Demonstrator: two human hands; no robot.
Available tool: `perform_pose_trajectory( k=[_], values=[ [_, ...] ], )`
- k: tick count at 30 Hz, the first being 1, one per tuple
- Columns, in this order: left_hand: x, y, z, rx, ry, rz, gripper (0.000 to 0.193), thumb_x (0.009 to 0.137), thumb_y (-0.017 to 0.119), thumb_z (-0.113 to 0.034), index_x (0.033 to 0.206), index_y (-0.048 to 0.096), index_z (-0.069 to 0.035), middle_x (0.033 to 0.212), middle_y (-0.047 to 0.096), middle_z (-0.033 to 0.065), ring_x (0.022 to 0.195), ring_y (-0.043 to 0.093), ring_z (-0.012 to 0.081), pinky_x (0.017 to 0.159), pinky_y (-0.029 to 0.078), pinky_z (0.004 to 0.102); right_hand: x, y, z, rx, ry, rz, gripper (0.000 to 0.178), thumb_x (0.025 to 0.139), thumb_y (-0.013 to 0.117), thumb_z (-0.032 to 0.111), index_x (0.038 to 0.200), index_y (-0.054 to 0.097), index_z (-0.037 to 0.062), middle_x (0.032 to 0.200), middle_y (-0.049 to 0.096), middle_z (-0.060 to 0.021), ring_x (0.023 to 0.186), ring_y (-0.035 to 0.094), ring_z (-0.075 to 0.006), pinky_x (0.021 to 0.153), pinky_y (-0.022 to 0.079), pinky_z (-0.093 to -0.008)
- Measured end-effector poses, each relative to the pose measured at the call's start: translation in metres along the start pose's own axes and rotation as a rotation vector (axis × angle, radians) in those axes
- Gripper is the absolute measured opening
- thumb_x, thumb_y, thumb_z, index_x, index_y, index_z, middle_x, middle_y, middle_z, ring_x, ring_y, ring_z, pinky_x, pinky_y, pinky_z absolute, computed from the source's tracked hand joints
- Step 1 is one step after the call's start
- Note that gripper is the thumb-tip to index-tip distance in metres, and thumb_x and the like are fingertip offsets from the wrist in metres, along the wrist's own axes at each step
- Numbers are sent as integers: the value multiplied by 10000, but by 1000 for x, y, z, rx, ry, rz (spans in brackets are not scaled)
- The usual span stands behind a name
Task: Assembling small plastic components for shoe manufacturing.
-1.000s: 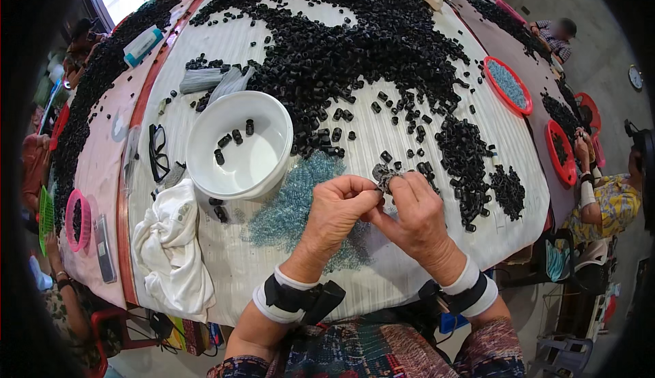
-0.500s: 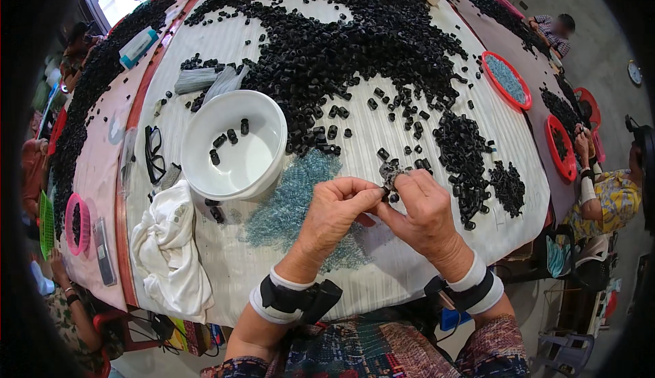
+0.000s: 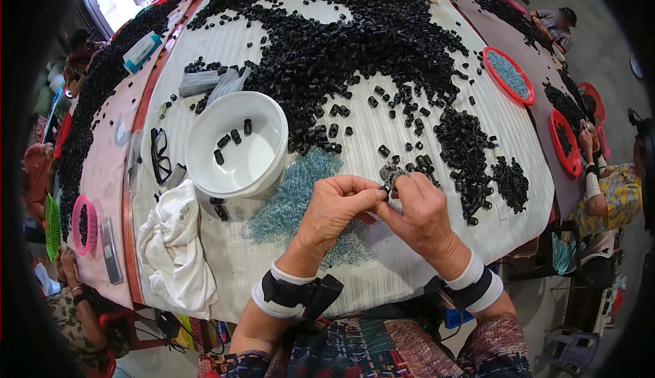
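Note:
My left hand (image 3: 333, 207) and my right hand (image 3: 424, 220) meet over the near middle of the table, fingertips pinched together. Between them is a small black piece (image 3: 385, 191), mostly covered by the fingers. A crumpled grey wad (image 3: 391, 172) sticks out beyond my right fingertips; what it is made of is unclear. Under and beside my left hand spreads a heap of tiny pale-blue translucent pieces (image 3: 283, 204). Past my hands lie loose black cylindrical plastic parts (image 3: 383, 151), and a larger heap of them (image 3: 355, 44) covers the far table.
Left of my hands stands a white bucket (image 3: 267, 163) with several black parts inside. Eyeglasses (image 3: 159, 156) and a white cloth (image 3: 179, 255) lie farther left. A red tray (image 3: 486, 65) of pale-blue pieces sits at the right. Other people work along both sides.
The whole view has shifted slightly. My hands keep the same pinched pose over the same spot, with only slight finger movement.

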State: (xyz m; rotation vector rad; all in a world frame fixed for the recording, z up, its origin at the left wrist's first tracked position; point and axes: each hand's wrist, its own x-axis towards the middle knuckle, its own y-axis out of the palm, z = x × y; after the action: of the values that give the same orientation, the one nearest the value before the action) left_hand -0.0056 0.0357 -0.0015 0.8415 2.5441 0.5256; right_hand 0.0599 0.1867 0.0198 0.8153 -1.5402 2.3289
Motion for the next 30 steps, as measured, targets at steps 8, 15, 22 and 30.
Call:
perform_pose_trajectory(
  k=[8, 15, 22, 30],
  values=[
    [0, 5, 8, -113, 49, -56, 155, 823, 680, -128, 866, 677, 21, 748, 669, 70, 640, 628, 110, 576, 527, 220, 1, 1, 7, -51, 36, -9, 255, 694, 710, 121, 805, 514, 0, 682, 493, -111, 630, 542, -266, 525, 472, -352],
    [0, 4, 4, 32, -3, -42, 160, 851, 652, -127, 894, 669, 26, 749, 664, 67, 634, 628, 116, 562, 527, 229, 1, 0, -2, -45, -6, 53, 240, 688, 704, 87, 796, 508, -1, 684, 492, -117, 630, 537, -276, 539, 471, -363],
    [2, -1, 10, -67, 7, -14, 200, 852, 658, -161, 903, 671, 31, 762, 663, 61, 638, 616, 98, 559, 510, 205, -3, 8, 2, -5, 12, 21, 221, 692, 697, 72, 772, 503, 7, 667, 483, -118, 621, 533, -281, 534, 465, -366],
    [-2, 3, 2, 78, -25, -13, 174, 852, 657, -121, 928, 661, 36, 800, 673, 84, 661, 644, 130, 603, 547, 245, -1, 3, -2, -6, -16, 48, 231, 681, 696, 84, 805, 516, 7, 703, 502, -123, 653, 555, -283, 555, 484, -366]
  ],
)
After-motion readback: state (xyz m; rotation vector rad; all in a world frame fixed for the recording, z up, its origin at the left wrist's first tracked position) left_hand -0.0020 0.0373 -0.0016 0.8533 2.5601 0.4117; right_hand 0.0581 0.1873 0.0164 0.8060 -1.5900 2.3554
